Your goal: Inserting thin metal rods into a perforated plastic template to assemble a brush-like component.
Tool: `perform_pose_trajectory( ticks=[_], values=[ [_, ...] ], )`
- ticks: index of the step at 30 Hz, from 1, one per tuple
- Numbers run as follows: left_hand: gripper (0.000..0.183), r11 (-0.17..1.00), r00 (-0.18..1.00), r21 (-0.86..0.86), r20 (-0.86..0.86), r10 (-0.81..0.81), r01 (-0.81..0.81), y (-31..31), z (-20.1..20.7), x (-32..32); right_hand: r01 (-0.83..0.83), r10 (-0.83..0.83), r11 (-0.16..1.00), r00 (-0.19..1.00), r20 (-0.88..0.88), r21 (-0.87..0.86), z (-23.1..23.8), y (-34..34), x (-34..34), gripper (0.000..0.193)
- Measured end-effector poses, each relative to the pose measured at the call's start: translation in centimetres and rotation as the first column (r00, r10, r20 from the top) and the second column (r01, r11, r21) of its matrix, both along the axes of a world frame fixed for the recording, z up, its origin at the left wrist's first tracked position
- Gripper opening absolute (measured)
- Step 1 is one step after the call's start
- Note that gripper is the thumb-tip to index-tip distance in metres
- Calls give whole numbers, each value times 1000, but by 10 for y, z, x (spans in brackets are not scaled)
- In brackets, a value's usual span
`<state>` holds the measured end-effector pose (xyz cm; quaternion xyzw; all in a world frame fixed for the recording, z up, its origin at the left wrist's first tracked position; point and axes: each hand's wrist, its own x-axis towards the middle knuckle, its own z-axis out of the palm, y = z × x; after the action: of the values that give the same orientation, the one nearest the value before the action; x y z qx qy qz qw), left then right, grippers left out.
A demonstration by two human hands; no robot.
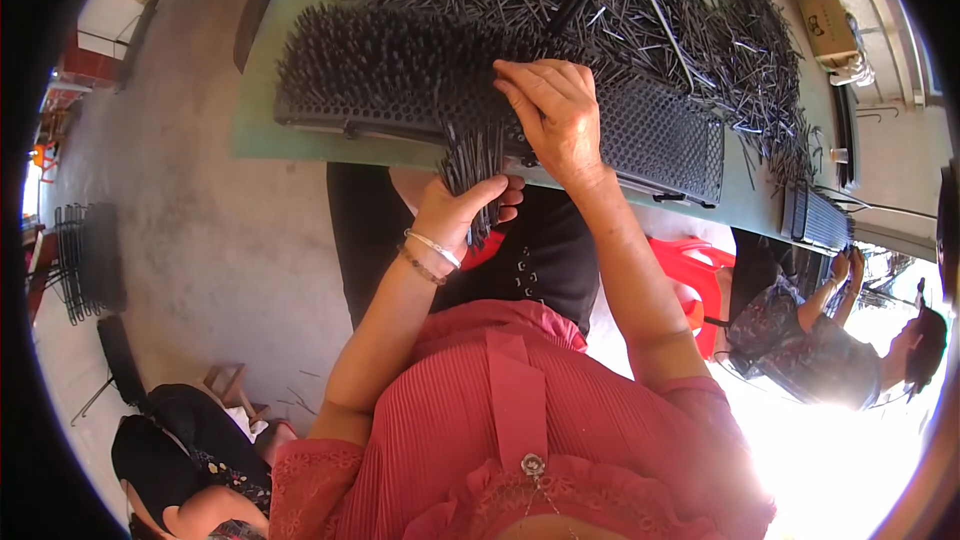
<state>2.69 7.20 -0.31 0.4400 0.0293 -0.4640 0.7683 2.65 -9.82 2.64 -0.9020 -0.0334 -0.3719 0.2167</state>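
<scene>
My left hand [462, 208] is closed round a bundle of thin black sticks [472, 162] just off the table's near edge. The sticks point up toward a long black board full of small holes [668, 135]. Over the middle of that board, my right hand [562, 118] has thumb and fingertips pinched together; whatever lies between them is too small to make out. Left of this hand, densely packed black sticks [365, 65] stand upright in the board. Its right part shows bare holes.
Behind the board, a large heap of loose black sticks [700, 35] covers the green table [262, 125]. Another perforated board [815, 218] lies at the right, where a co-worker [815, 340] has both hands. Another person [190, 460] is at lower left. A red plastic chair [700, 270] stands beneath.
</scene>
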Motion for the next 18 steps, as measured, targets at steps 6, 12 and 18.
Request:
perform_pose_trajectory(
  ticks=[6, 12, 18],
  values=[
    [19, 1000, 1000, -21, -11, 8, -9, -2, 6, 0, 105, -104, 995, 994, 16, -4, 0, -5, 2, 19],
    [19, 999, 1000, -33, -7, 26, -26, -2, 2, -1, 84, -85, 995, 996, -13, -58, -3, -5, -3, 18],
    [19, 997, 998, -72, 51, 38, -34, 3, 6, 0, 94, 71, 868, 948, -309, 487, 21, 12, -29, 27]
  ],
)
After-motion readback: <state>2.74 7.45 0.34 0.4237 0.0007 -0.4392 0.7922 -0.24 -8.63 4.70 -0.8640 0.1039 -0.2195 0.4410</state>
